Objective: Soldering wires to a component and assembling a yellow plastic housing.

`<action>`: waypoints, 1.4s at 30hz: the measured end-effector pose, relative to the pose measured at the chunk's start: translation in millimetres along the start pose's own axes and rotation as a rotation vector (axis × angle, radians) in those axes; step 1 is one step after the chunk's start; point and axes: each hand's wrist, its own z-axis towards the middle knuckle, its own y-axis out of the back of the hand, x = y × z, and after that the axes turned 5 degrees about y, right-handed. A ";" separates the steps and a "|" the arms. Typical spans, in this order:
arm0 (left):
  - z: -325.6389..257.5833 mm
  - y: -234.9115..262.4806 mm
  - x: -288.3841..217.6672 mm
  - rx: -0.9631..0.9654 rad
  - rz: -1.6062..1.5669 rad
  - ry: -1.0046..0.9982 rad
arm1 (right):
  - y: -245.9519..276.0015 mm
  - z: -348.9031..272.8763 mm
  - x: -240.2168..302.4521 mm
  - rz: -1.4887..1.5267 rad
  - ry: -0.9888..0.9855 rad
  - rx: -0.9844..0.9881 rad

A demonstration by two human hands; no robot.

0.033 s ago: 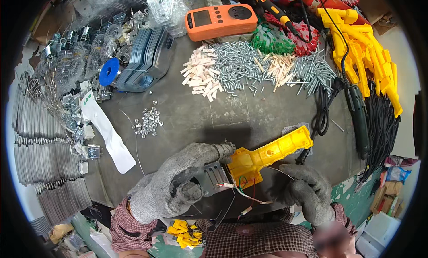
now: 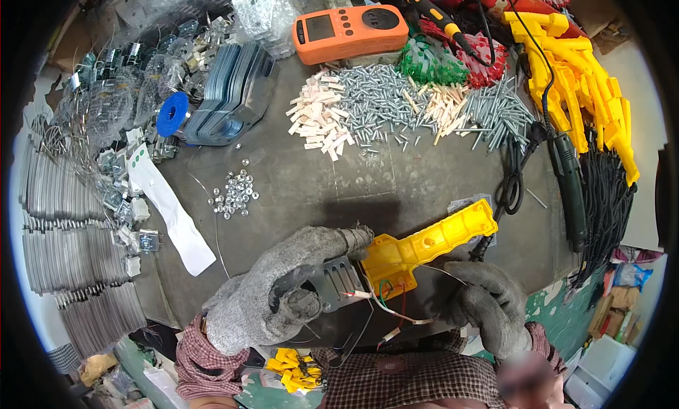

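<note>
My left hand, in a grey knit glove, grips a grey slotted metal piece joined to a yellow plastic handle half. The handle's hollow inner side faces up and its narrow end points to the right. Thin red, green and white wires come out of its wide end, and white sleeves cover some wire ends. Also gloved, my right hand has its fingers closed at the right end of a thin wire, just below the handle. The fingertips are partly in shadow.
Small metal nuts lie left of centre near a white paper strip. Screws and pale sleeves are heaped behind, below an orange meter. Yellow handles, black cords and a dark green tool line the right side.
</note>
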 end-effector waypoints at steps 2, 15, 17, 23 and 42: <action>0.6 -0.2 0.9 -0.022 0.033 0.006 | -2.7 -2.5 -5.3 0.004 0.045 -0.040; -3.4 -5.3 2.1 -0.094 -0.055 0.100 | -0.1 2.0 -1.8 0.360 -0.276 -0.001; -2.9 -6.6 0.6 -0.099 -0.028 0.076 | -0.8 6.4 1.1 0.187 -0.250 0.071; 16.6 3.6 -3.3 0.061 0.554 -0.348 | 12.3 41.4 3.5 -0.241 -0.062 0.274; 12.1 -6.9 -3.6 0.100 1.229 -0.543 | -22.1 53.8 0.9 -0.724 0.484 0.489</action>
